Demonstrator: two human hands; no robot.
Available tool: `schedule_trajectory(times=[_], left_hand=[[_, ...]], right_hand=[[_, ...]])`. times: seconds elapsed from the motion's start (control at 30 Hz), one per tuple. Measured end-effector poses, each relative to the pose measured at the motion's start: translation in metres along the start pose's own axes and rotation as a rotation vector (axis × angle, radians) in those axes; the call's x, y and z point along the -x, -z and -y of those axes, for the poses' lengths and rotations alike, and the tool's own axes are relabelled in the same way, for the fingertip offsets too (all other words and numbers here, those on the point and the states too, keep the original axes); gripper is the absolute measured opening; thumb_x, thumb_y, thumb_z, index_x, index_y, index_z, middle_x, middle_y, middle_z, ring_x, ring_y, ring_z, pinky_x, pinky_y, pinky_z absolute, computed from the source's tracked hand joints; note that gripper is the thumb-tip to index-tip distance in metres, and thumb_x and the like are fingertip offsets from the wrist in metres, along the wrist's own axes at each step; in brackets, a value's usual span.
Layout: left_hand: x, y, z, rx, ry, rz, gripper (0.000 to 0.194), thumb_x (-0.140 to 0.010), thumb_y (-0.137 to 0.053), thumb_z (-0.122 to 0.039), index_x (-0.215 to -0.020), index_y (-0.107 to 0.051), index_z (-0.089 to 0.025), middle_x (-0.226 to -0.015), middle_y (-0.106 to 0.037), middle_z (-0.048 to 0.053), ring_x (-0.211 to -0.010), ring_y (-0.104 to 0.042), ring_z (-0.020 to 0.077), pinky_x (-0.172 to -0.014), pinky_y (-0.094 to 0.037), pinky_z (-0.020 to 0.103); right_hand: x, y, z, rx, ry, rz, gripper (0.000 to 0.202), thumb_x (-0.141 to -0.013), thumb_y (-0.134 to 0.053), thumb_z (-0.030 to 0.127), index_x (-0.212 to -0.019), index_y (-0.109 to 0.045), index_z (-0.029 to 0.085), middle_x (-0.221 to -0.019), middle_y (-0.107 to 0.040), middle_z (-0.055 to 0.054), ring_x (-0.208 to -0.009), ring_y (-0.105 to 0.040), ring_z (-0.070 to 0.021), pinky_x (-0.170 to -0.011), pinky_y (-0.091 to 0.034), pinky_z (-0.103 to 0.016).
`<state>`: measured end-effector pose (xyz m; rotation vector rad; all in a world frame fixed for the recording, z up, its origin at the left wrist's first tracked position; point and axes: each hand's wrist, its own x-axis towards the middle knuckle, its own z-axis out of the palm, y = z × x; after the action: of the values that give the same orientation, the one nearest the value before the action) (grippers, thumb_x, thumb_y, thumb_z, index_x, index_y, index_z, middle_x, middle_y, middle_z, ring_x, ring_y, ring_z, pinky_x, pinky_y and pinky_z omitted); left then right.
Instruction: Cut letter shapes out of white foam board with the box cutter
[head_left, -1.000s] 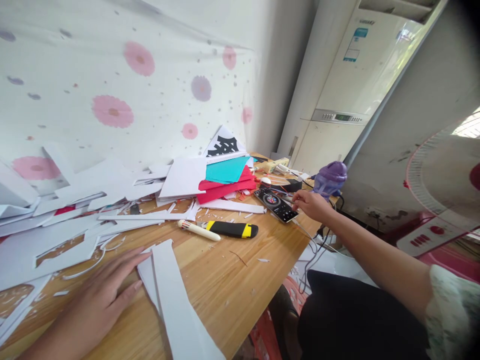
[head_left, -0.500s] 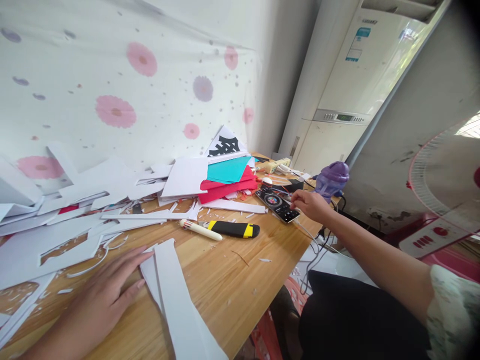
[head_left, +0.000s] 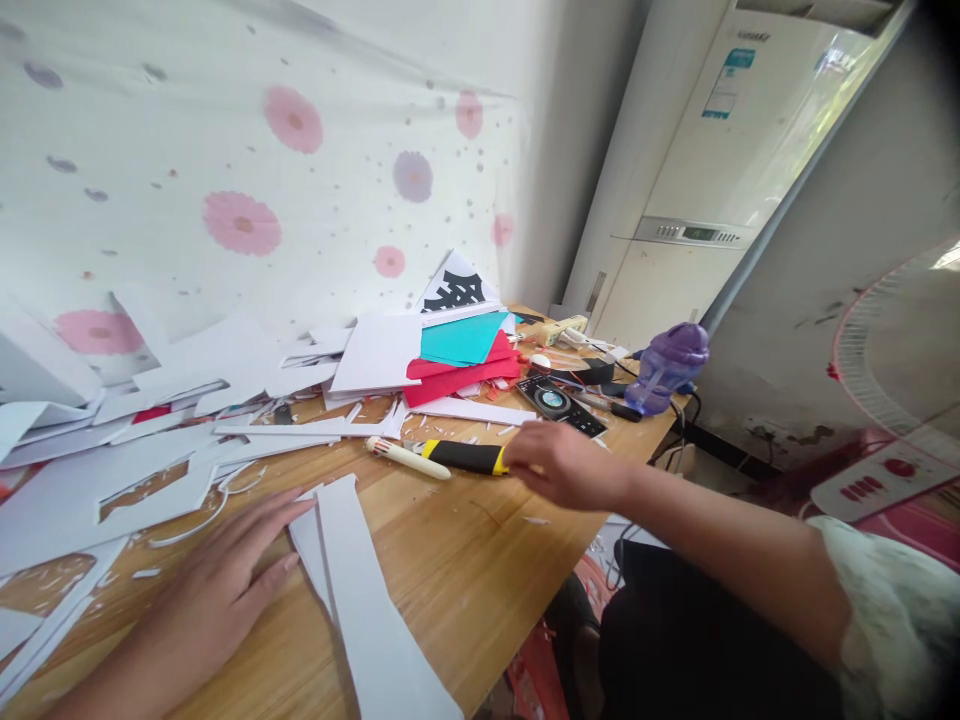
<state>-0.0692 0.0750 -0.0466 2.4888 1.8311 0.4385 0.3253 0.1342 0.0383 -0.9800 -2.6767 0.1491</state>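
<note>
My left hand (head_left: 217,585) lies flat on the wooden table with fingers stretched out. Its fingertips touch the upper left edge of a stack of white foam board strips (head_left: 367,600). My right hand (head_left: 559,465) is at the butt end of a black and yellow utility knife (head_left: 465,456), its fingers curled together over that end. The fingertips are partly hidden, and the knife lies on the table. Beside the knife's blade end is a thick cream multicolour pen (head_left: 409,458). Behind my right hand lies a phone (head_left: 559,402) with a lit screen.
White board offcuts (head_left: 161,480) and scraps cover the left and back. Red sheets (head_left: 465,378) and a turquoise sheet (head_left: 465,340) are piled at the back. A purple bottle (head_left: 667,368) stands at the far right corner, with a fan (head_left: 885,480) beyond the table (head_left: 450,590).
My right hand has moved left and nearer, from the phone to the utility knife's end. The phone screen's picture has changed. My left hand stays on the board strips; the view has shifted slightly.
</note>
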Motion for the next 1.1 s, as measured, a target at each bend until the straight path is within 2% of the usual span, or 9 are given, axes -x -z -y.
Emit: schedule_trajectory(times=[0.07, 0.1, 0.2, 0.47, 0.7, 1.1], left_hand=[[0.0, 0.001, -0.002, 0.0, 0.007, 0.0, 0.044, -0.089, -0.033, -0.041, -0.128, -0.044, -0.024, -0.135, -0.048, 0.003, -0.125, -0.042, 0.0195, -0.106, -0.032, 0.037], [0.0, 0.001, -0.003, -0.002, 0.01, 0.003, 0.044, -0.089, -0.033, -0.041, -0.128, -0.044, -0.024, -0.135, -0.048, 0.003, -0.125, -0.042, 0.0193, -0.106, -0.032, 0.037], [0.0, 0.001, -0.004, -0.003, 0.023, 0.01, 0.043, -0.089, -0.033, -0.041, -0.127, -0.043, -0.025, -0.136, -0.046, 0.003, -0.126, -0.04, 0.0185, -0.107, -0.031, 0.037], [-0.001, 0.004, -0.008, 0.023, 0.048, 0.012, 0.042, -0.089, -0.033, -0.042, -0.127, -0.043, -0.027, -0.136, -0.046, 0.001, -0.125, -0.042, 0.0178, -0.106, -0.031, 0.036], [0.0, 0.005, -0.008, 0.057, 0.063, 0.009, 0.042, -0.089, -0.033, -0.042, -0.127, -0.043, -0.027, -0.137, -0.046, 0.001, -0.126, -0.041, 0.0177, -0.107, -0.03, 0.036], [-0.001, 0.005, -0.008, 0.052, 0.06, 0.022, 0.045, -0.087, -0.034, -0.045, -0.128, -0.042, -0.028, -0.137, -0.045, 0.001, -0.126, -0.041, 0.0189, -0.106, -0.032, 0.037]], right_hand=[[-0.01, -0.007, 0.029, 0.05, 0.295, 0.058, 0.012, -0.08, -0.047, 0.015, -0.082, -0.059, 0.018, -0.075, -0.063, -0.004, -0.073, -0.05, -0.0152, -0.07, -0.038, -0.025], [-0.014, -0.01, 0.039, 0.064, 0.392, 0.078, 0.012, -0.08, -0.046, 0.014, -0.08, -0.057, 0.017, -0.074, -0.062, -0.003, -0.071, -0.048, -0.0149, -0.07, -0.038, -0.025], [-0.023, -0.015, 0.054, 0.08, 0.497, 0.122, 0.013, -0.078, -0.044, 0.009, -0.072, -0.051, 0.018, -0.07, -0.06, -0.001, -0.065, -0.043, -0.0131, -0.075, -0.037, -0.024], [-0.031, -0.015, 0.053, 0.078, 0.507, 0.099, 0.018, -0.08, -0.041, 0.007, -0.067, -0.045, 0.019, -0.067, -0.058, 0.0, -0.063, -0.04, -0.0126, -0.078, -0.035, -0.023], [-0.028, -0.016, 0.056, 0.065, 0.518, 0.112, 0.017, -0.082, -0.041, 0.006, -0.07, -0.048, 0.018, -0.069, -0.058, -0.001, -0.063, -0.04, -0.0123, -0.079, -0.035, -0.024], [-0.02, -0.014, 0.047, 0.037, 0.464, 0.126, 0.015, -0.08, -0.043, 0.005, -0.078, -0.053, 0.016, -0.072, -0.06, -0.003, -0.067, -0.041, -0.0141, -0.077, -0.035, -0.024]])
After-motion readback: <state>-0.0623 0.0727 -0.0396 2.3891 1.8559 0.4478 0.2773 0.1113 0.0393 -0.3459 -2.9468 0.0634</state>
